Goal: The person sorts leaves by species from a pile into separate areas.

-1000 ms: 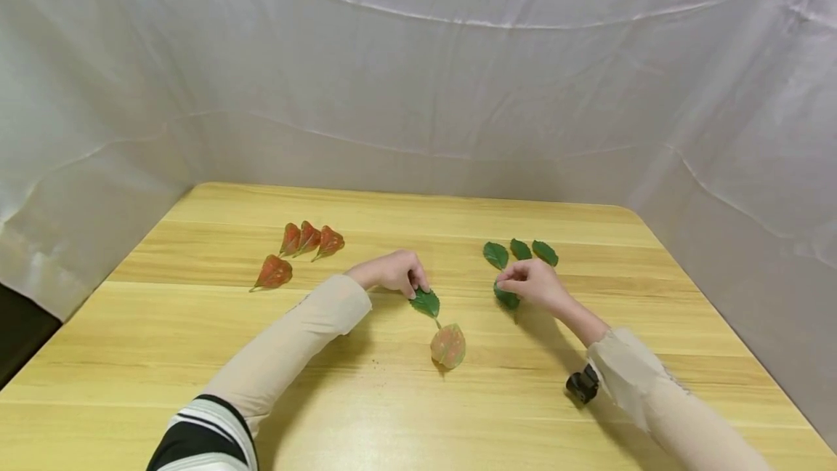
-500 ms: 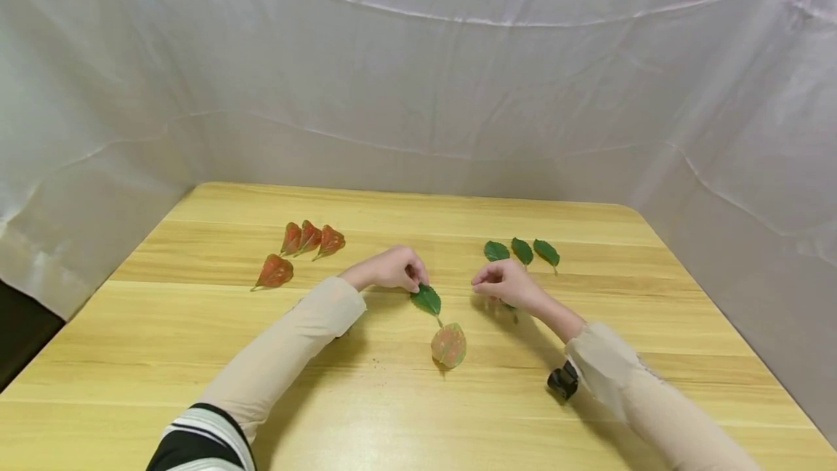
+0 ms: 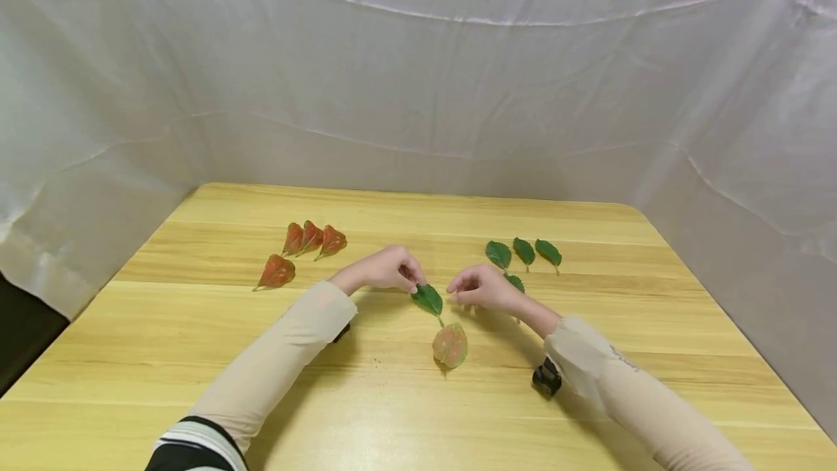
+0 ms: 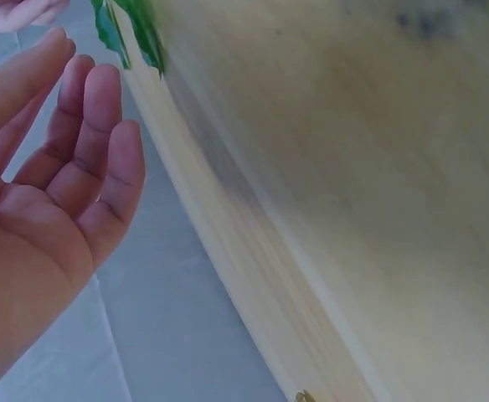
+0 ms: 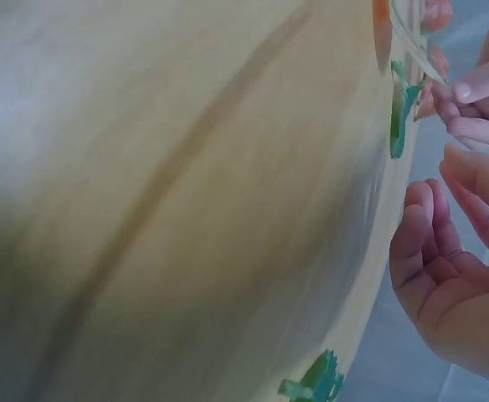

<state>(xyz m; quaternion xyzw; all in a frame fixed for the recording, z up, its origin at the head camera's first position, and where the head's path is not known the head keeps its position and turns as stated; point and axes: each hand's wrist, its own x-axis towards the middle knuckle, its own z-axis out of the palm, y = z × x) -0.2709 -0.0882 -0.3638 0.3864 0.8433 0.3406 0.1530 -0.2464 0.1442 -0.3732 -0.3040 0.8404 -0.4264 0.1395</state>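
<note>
Near the table's middle lies a toothed green leaf [image 3: 428, 299], its stem reaching down to a pinkish-green leaf [image 3: 450, 345]. My left hand [image 3: 392, 268] is at the green leaf's upper left edge, fingertips overlapping it in the head view. In the left wrist view, my left fingers [image 4: 94, 142] are loosely bent, with a small gap to the green leaf [image 4: 131, 33]. Just right of that leaf hovers my right hand [image 3: 484, 288], holding nothing, thumb and fingers apart. The right wrist view shows the right fingers [image 5: 433, 226] loosely curved beside the table edge.
Behind the right hand, another green leaf [image 3: 515, 283] is partly hidden. Three green leaves [image 3: 524, 251] form a row beyond it. Three red leaves [image 3: 311, 238] stand in a row at back left, with one red leaf [image 3: 276, 272] in front. The wooden table [image 3: 366, 413] meets pale curtains.
My right hand has moved left, away from the green leaf on the right, toward the middle one. My left hand has shifted slightly left and back; the middle leaves keep their places.
</note>
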